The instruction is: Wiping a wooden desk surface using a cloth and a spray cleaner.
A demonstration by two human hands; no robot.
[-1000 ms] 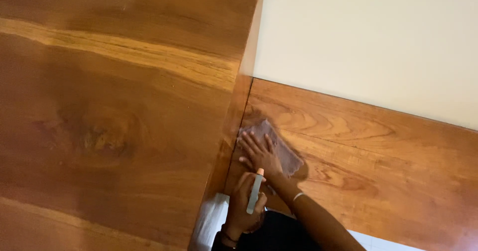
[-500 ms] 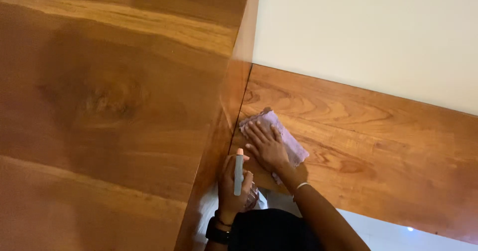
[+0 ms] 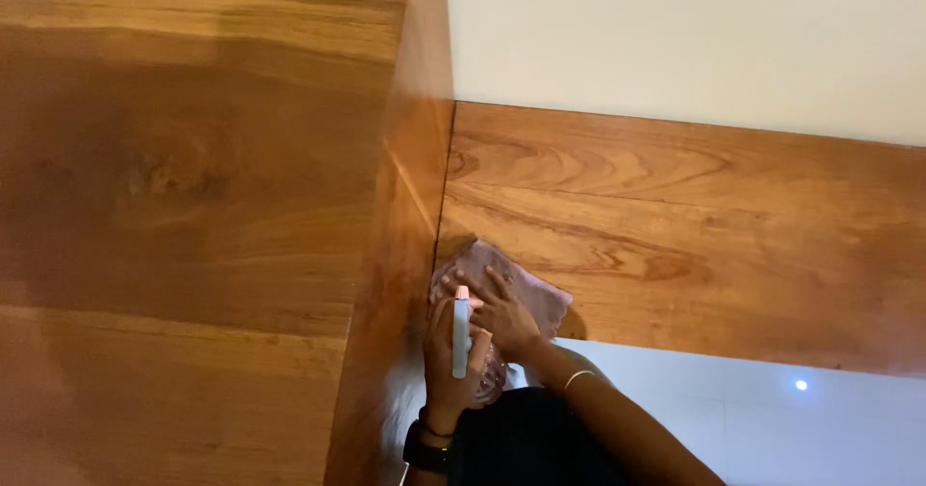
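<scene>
Wood panelling (image 3: 694, 226) fills the view, meeting a side panel (image 3: 193, 206) at a corner under a pale wall (image 3: 675, 33). A cloth (image 3: 526, 288) is pressed flat against the panelling by the right hand (image 3: 502, 312), fingers spread. A slim bottle (image 3: 461, 332) is held upright just beside it, enclosed in the left hand (image 3: 453, 361).
</scene>
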